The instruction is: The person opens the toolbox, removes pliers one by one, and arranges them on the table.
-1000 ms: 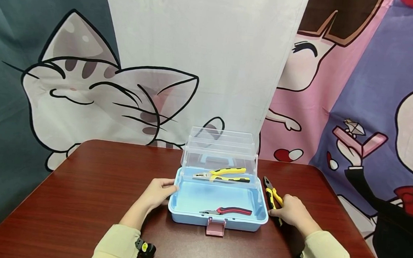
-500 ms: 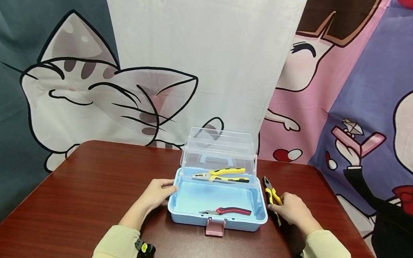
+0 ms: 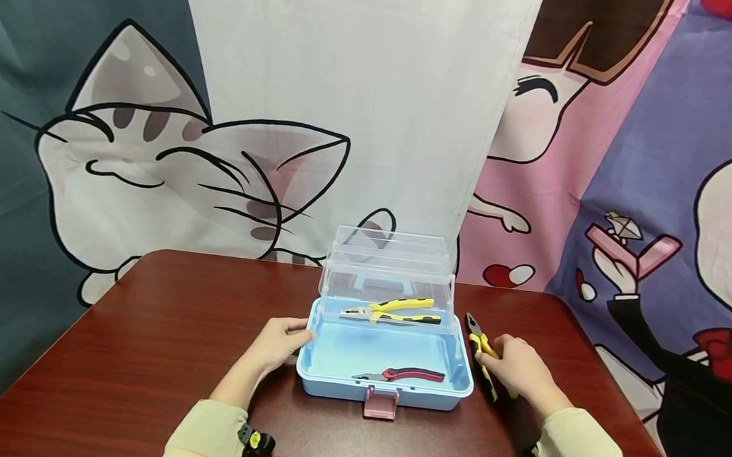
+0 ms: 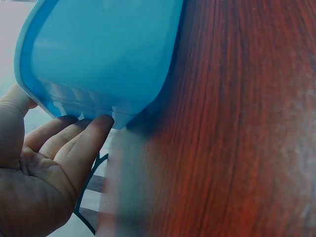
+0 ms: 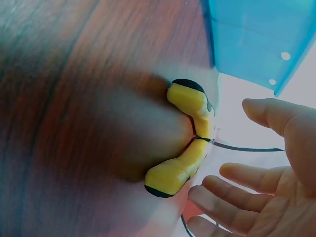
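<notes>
In the head view a light blue toolbox [image 3: 348, 390] stands with its clear lid [image 3: 390, 248] raised. My left hand [image 3: 278, 346] grips its left side, thumb at the rim and fingers against the outer wall [image 4: 98, 74]. Red-and-black pliers [image 3: 416, 374] lie near the box's front. Yellow-and-black pliers [image 3: 405, 304] lie at the back, by the clear plastic. Right of the box, another yellow-and-black pair of pliers [image 3: 475, 344] lies on the table, handles spread. Just over those handles is my right hand [image 3: 518, 366]; in the right wrist view its thumb and fingers are apart, off the handles [image 5: 187, 98].
The brown wooden table [image 3: 173, 342] extends on both sides of the box. A pink latch [image 3: 381, 403] hangs at the box's front. Behind the table hangs a cloth backdrop [image 3: 375, 102] with cartoon figures.
My right hand has let go of the pliers on the table and risen slightly, so more of their handles shows. The left hand and the toolbox stay in place.
</notes>
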Available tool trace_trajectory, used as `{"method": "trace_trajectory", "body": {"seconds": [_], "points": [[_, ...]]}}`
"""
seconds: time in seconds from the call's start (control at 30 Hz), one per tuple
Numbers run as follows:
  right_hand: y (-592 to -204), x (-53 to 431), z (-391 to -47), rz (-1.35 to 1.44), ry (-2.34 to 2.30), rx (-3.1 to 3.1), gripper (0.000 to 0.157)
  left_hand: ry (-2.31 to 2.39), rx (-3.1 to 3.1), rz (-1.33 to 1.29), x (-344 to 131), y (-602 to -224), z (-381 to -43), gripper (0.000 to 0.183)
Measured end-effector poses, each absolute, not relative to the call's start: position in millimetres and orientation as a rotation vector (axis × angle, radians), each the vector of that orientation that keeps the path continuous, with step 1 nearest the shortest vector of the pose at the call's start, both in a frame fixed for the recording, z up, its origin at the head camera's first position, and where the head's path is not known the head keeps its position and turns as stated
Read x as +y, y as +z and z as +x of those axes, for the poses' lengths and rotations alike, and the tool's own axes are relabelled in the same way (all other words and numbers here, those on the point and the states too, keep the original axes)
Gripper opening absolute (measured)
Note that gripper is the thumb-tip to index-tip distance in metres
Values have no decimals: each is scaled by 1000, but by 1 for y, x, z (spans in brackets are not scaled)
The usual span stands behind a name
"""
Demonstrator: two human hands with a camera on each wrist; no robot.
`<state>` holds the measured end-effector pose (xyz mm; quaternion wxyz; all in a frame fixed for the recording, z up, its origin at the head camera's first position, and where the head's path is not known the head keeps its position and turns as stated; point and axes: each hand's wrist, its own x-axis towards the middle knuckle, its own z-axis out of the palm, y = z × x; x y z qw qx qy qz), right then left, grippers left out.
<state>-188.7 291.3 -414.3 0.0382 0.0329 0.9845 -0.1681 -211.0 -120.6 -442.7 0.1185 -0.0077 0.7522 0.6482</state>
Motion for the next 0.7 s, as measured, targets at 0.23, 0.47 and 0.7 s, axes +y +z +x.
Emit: {"method": "trace_trajectory", "body": {"seconds": [0.23,0.47,0.7], "points": [[-412,290,-189,83,-537,3057,62,1905,2192,-18,-121,-444,-212,44],[-408,285,-187,58,-557,3097,60,1916,2182,-4,-121,-445,-213,44],[-403,281,-186,51,-580,3107,59,1906,2187,-4,-121,-444,-212,44]]}}
